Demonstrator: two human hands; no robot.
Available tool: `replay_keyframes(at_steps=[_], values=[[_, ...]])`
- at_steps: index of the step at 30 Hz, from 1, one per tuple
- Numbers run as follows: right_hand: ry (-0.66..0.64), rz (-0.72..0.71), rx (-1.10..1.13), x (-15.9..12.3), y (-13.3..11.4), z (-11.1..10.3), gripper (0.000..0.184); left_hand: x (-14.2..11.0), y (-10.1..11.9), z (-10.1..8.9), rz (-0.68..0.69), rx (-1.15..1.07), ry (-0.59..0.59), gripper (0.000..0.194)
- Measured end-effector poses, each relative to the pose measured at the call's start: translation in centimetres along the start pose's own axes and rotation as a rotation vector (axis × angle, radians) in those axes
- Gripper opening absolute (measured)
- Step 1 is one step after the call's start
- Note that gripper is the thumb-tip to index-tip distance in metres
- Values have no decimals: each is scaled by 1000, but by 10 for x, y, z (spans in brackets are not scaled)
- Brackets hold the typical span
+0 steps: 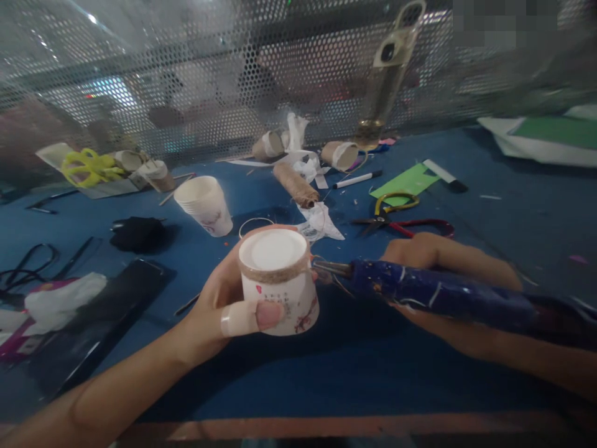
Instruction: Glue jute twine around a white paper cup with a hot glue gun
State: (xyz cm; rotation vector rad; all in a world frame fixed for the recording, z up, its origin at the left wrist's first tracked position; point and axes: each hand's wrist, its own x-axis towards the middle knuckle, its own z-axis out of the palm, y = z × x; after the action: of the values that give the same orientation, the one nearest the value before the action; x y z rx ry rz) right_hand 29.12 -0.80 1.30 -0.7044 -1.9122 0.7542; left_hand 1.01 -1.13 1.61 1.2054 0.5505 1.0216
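Note:
My left hand [233,311] is wrapped round an upside-down paper cup [284,305], its thumb, which wears a pale bandage, pressed on the printed side. A band of brown twine [275,274] runs round the cup just below its white base. In my right hand [433,261] is a blue hot glue gun [433,289]. Its metal nozzle points left and is at the twine on the cup's right side; whether they touch I cannot tell. Behind the cup lies a roll of twine [296,185] with crumpled white paper [321,221] by it.
Scissors with red and yellow handles [396,214], green paper [403,185] and markers lie behind my right hand. Stacked paper cups [205,205], yellow scissors [88,168] and a black phone-like slab [102,323] are leftward. A tall bottle [385,81] stands against the perforated metal screen [209,74].

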Motion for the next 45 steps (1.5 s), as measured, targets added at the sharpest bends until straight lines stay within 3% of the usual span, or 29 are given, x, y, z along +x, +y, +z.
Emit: replay_keyframes(at_steps=[8,13,19,22,27,30,35,45], values=[[-63,-97,-43,1,6,-6,21,-4,1,-4,-30,43,-56,72],[-83,-72,-128,-2,3,-6,25,-5,-6,-8,-39,105,-22,71],[65,-81,-190,-9,1,5,18,-3,-7,-3,-12,152,33,61],[-3,-89,-291,-10,3,-2,15,-3,-5,-3,-8,156,28,61],[-94,-120,-389,-8,5,-14,25,-2,-1,-1,-22,126,24,62],[-34,-92,-352,-9,3,-5,19,-1,-1,-1,-29,186,31,63],[101,-47,-348,-11,-1,13,34,-1,-4,-5,-15,210,4,63],[70,30,-431,-11,-7,5,25,-2,-8,-10,-31,171,21,65]])
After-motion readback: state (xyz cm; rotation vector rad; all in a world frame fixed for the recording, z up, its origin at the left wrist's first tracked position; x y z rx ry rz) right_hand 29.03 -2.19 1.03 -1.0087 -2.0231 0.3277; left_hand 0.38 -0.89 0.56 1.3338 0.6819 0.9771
